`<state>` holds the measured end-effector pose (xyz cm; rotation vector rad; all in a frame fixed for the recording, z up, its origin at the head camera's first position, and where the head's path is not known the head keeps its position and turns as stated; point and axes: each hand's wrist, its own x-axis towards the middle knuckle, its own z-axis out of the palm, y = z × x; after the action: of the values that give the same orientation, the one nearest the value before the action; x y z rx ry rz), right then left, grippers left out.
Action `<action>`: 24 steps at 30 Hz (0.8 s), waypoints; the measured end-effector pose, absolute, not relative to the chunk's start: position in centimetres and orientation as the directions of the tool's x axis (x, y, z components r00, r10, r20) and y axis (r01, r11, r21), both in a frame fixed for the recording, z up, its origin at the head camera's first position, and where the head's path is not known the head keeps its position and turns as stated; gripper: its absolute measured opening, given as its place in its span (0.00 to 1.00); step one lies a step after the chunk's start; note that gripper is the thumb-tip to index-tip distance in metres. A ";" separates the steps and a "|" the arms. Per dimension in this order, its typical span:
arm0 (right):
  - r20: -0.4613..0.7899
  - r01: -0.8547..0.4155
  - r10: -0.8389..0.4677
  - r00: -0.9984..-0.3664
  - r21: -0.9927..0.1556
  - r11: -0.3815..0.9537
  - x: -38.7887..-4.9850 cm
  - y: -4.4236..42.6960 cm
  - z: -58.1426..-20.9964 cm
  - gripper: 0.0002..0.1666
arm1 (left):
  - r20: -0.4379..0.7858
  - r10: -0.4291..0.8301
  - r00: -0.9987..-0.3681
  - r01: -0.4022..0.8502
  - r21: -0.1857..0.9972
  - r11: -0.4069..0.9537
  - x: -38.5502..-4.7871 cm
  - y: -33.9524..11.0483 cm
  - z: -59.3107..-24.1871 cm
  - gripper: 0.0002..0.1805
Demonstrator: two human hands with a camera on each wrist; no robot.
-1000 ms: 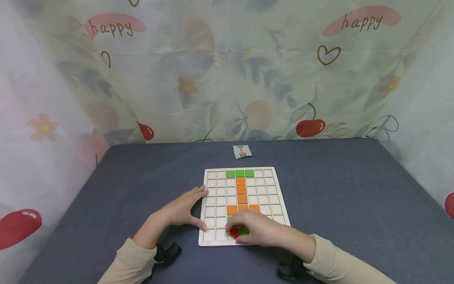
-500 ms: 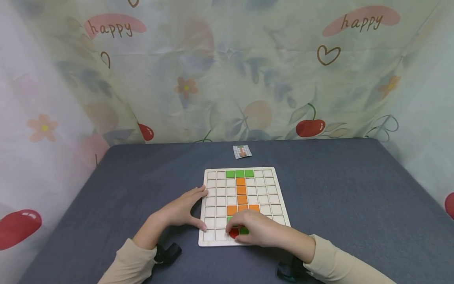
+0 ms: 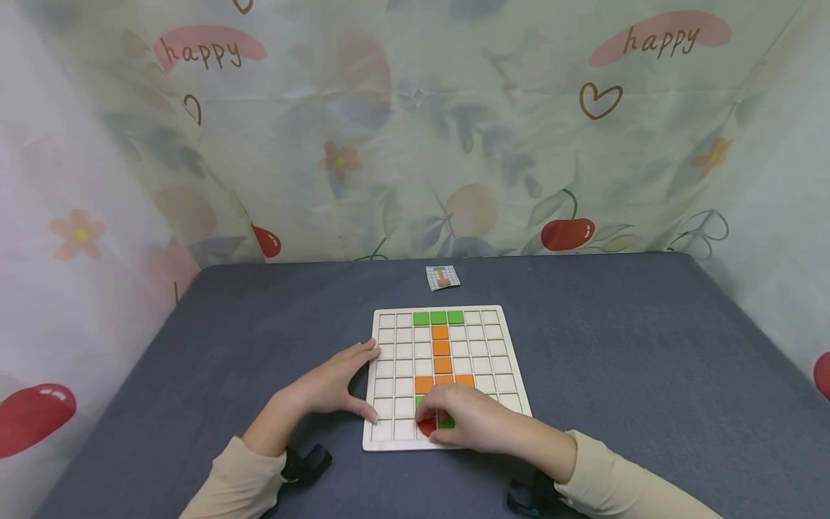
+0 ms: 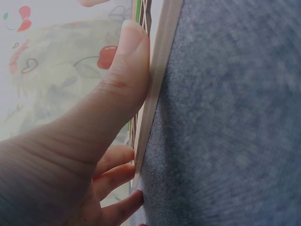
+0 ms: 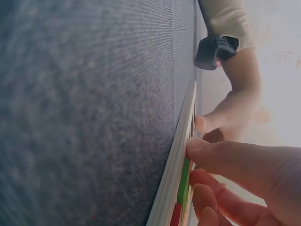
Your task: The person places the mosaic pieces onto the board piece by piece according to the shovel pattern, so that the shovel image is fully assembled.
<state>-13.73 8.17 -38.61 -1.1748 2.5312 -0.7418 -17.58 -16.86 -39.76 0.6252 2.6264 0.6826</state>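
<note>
A white gridded puzzle board (image 3: 397,367) lies flat on the cloth with green tiles (image 3: 438,318) across its far row and orange tiles (image 3: 442,347) down the middle. My left hand (image 3: 333,382) steadies its left edge, thumb (image 4: 131,61) and spread fingers touching the rim. Over the near rows, my right hand (image 3: 470,418) pinches a small red piece (image 3: 426,427) at a bottom-row cell; its lower edge looks rounded. Right beside it sits a green tile (image 3: 446,422). The hand covers part of the near rows. A red edge (image 5: 176,215) shows past the green in the right wrist view.
A small printed card (image 3: 443,277) with a coloured grid pattern lies beyond the board. Dark blue-grey cloth (image 3: 616,346) covers the table. A patterned curtain (image 3: 415,130) hangs behind it. Black straps (image 3: 308,463) sit on both wrists.
The red piece has turned under my right fingertips: its visible corner has given way to a rounded edge. My right fingertips have shifted very slightly; the left hand stays put.
</note>
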 end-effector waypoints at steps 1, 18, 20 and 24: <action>-0.016 -0.635 -0.764 -0.645 -0.545 0.547 -13.7 8.2 -38.6 0.09 | -0.221 0.497 -0.839 0.325 0.527 0.785 -17.6 -16.9 -39.8 0.58; 0.086 -0.622 -0.710 -0.699 -0.562 0.545 -14.8 10.5 -37.4 0.10 | -0.222 0.505 -0.834 0.333 0.525 0.783 -17.7 -16.9 -39.7 0.59; 0.126 -0.622 -0.685 -0.718 -0.559 0.549 -15.2 11.5 -37.0 0.10 | -0.221 0.505 -0.834 0.331 0.531 0.780 -17.7 -17.0 -39.8 0.59; 0.224 -0.610 -0.596 -0.771 -0.528 0.591 -16.0 13.7 -36.0 0.11 | -0.216 0.478 -0.851 0.304 0.541 0.784 -17.8 -17.3 -39.6 0.56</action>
<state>-15.95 13.72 -36.00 -1.0700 2.8221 -0.9517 -17.81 -17.27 -39.60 0.5971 2.6329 0.7145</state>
